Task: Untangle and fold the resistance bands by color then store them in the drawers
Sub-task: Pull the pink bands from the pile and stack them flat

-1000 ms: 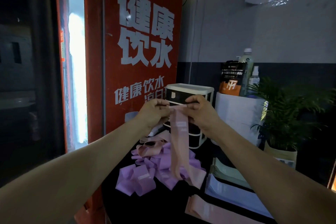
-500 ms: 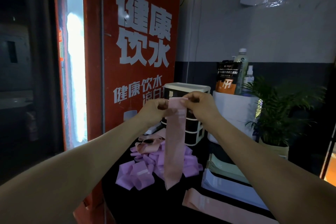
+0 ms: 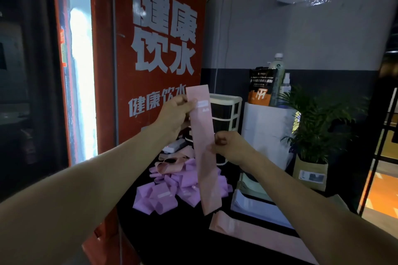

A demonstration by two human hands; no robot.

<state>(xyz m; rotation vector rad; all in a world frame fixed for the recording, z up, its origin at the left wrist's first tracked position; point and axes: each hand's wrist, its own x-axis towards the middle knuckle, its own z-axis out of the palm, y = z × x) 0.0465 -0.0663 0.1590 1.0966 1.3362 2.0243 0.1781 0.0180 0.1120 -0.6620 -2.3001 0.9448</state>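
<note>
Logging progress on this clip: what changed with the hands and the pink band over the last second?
The right hand slid down from the top end to pinch the pink band near its middle. The left hand kept its grip near the top, and the band now hangs flat. The purple pile and drawer unit stayed put.

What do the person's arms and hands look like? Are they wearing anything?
Both arms are bare right up to the picture's edge: no sleeves show. The left hand and right hand wear no gloves, and no rings, watch or bracelets can be seen.
</note>
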